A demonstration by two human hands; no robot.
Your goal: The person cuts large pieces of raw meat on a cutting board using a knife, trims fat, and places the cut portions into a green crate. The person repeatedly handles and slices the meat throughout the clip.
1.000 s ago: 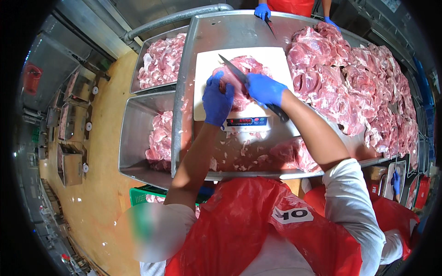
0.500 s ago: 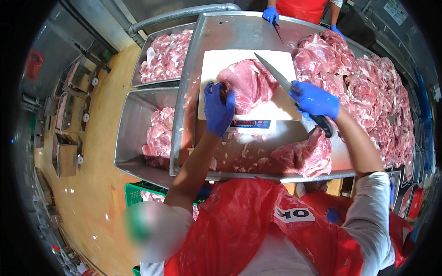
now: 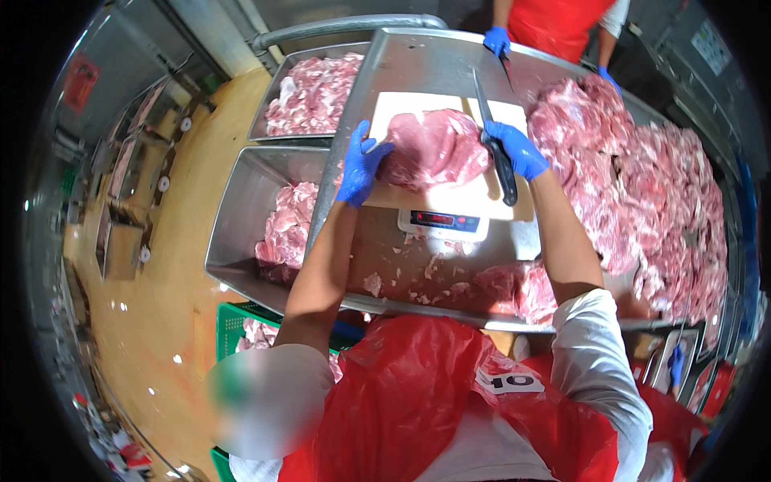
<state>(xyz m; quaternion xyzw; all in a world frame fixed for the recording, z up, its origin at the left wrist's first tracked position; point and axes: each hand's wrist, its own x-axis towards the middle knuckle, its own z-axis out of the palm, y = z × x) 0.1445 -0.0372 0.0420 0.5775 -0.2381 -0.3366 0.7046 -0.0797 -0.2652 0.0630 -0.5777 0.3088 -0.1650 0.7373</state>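
Note:
A large slab of raw pink meat (image 3: pixel 434 149) lies on a white cutting board (image 3: pixel 393 104), which rests on a scale (image 3: pixel 443 224) with a lit red display. My left hand (image 3: pixel 361 167), in a blue glove, is at the slab's left edge; its fingers are spread, with the thumb reaching toward the meat. On the slab's right side, my blue-gloved right hand (image 3: pixel 518 151) grips a long knife (image 3: pixel 502 170) near the top of its black handle. The blade points away from me over the board's far edge.
Large raw meat cuts (image 3: pixel 634 185) are heaped on the right of the metal table (image 3: pixel 385 265). Another cut (image 3: pixel 518 289) lies near its front edge. Metal bins of meat (image 3: pixel 269 173) stand left, above a green crate (image 3: pixel 231 325). A co-worker's gloved hand (image 3: pixel 497 40) holds a knife across the table.
My left hand has loosened from the slab's left edge and its fingers have spread. The right hand has turned the knife more upright, closer alongside the slab. The whole view has shifted slightly.

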